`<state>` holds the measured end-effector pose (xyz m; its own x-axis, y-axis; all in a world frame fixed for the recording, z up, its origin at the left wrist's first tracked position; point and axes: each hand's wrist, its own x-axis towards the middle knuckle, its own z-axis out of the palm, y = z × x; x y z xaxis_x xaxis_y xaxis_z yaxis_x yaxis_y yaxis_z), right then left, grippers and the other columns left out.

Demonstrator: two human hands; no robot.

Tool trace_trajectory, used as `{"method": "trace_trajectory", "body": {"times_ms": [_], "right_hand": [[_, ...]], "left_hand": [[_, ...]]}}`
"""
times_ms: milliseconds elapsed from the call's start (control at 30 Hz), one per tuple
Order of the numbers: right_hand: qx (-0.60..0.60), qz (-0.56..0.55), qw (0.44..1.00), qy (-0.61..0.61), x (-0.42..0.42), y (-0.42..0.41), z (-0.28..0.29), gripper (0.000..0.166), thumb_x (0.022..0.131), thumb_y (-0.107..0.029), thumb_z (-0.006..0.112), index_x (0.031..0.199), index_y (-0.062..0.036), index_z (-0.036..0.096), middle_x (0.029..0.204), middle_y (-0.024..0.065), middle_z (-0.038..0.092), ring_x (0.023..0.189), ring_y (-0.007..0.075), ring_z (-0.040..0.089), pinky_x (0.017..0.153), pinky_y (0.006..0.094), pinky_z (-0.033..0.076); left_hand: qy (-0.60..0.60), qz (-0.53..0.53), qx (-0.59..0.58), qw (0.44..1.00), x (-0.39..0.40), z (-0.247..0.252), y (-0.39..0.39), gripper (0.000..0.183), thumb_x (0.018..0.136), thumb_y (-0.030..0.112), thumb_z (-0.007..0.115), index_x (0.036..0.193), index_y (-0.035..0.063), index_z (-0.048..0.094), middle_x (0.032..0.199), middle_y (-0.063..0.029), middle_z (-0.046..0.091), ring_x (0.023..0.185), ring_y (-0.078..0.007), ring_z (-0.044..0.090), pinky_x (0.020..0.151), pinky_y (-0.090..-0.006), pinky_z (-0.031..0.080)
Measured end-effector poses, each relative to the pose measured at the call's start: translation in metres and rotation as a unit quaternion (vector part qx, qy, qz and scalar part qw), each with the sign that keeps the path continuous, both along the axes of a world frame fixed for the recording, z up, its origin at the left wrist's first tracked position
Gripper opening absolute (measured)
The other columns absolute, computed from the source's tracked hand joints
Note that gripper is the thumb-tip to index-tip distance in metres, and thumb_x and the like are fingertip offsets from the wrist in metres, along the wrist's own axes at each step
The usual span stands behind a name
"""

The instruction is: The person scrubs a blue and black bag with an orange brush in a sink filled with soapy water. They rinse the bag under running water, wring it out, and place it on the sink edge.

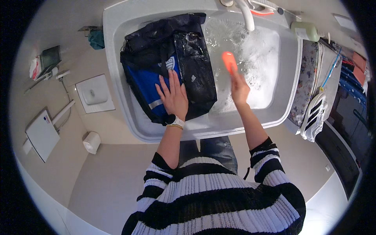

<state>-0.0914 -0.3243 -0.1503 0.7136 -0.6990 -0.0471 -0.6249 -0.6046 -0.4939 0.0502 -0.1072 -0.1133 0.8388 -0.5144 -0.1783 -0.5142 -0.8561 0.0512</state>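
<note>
A wet black and blue fabric bag (196,73) lies in the left part of a large white sink (205,133), with patches of foam on its dark side panel. My left hand (175,95), with a watch at the wrist, rests flat on the blue panel, fingers spread. To the right of the bag, my right hand (240,87) holds an orange-backed brush or similar scrubber (228,62) by one end above the soapy water (258,67). Its underside is hidden.
A white faucet (248,17) reaches over the sink's back edge. At the right stand a green pump bottle (305,30) and a floral-covered surface (307,79), with a white sneaker with black stripes (312,116) nearer me. A toilet (95,93) is at the left.
</note>
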Motion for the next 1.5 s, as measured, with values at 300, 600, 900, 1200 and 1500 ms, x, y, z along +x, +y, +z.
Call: {"method": "trace_trajectory", "body": {"times_ms": [300, 600, 900, 1200, 1500], "right_hand": [[0.642, -0.29, 0.7, -0.116, -0.035, 0.007, -0.021, 0.055, 0.107, -0.033, 0.054, 0.156, -0.0101, 0.042, 0.071, -0.0052, 0.045, 0.057, 0.0042, 0.041, 0.052, 0.0216, 0.037], [0.034, 0.216, 0.976, -0.011, 0.016, 0.042, 0.054, 0.052, 0.091, -0.014, 0.068, 0.14, -0.0321, 0.063, 0.076, 0.0075, 0.06, 0.062, 0.0283, 0.062, 0.055, 0.0401, 0.051], [-0.029, 0.333, 0.942, 0.022, 0.008, 0.04, 0.058, 0.066, 0.079, -0.014, 0.069, 0.138, -0.0413, 0.062, 0.083, 0.0047, 0.061, 0.07, 0.0235, 0.065, 0.056, 0.0403, 0.055], [0.033, 0.229, 0.973, -0.012, -0.011, 0.063, 0.06, 0.052, 0.076, -0.01, 0.069, 0.122, -0.0325, 0.075, 0.079, 0.0087, 0.059, 0.065, 0.0276, 0.063, 0.054, 0.0372, 0.051], [-0.008, 0.05, 0.993, -0.11, 0.043, 0.001, 0.008, 0.062, 0.089, -0.009, 0.068, 0.142, -0.0384, 0.059, 0.083, 0.0074, 0.057, 0.065, 0.0269, 0.06, 0.058, 0.0404, 0.052]], "left_hand": [[0.08, 0.007, -0.168, 0.983, 0.002, 0.003, 0.013, 0.058, 0.109, 0.033, 0.043, 0.16, 0.0086, 0.031, 0.169, -0.01, 0.025, 0.155, -0.039, 0.019, 0.126, -0.0555, 0.011], [0.127, -0.069, -0.036, 0.989, -0.05, 0.02, 0.023, 0.064, 0.107, 0.031, 0.043, 0.161, 0.0023, 0.025, 0.169, -0.0151, 0.019, 0.156, -0.0407, 0.013, 0.126, -0.0575, 0.009], [0.132, -0.064, -0.038, 0.989, -0.05, 0.022, 0.025, 0.063, 0.107, 0.032, 0.042, 0.159, -0.001, 0.028, 0.167, -0.0188, 0.023, 0.155, -0.0411, 0.016, 0.125, -0.0575, 0.008], [0.129, -0.061, -0.024, 0.989, -0.049, 0.022, 0.023, 0.065, 0.106, 0.032, 0.042, 0.161, 0.0005, 0.023, 0.17, -0.0156, 0.017, 0.156, -0.0395, 0.013, 0.126, -0.0561, 0.007], [0.013, -0.069, 0.038, 0.997, -0.016, 0.017, 0.029, 0.063, 0.107, 0.034, 0.045, 0.161, 0.0068, 0.027, 0.17, -0.0127, 0.02, 0.156, -0.0377, 0.015, 0.126, -0.0575, 0.008]]}}
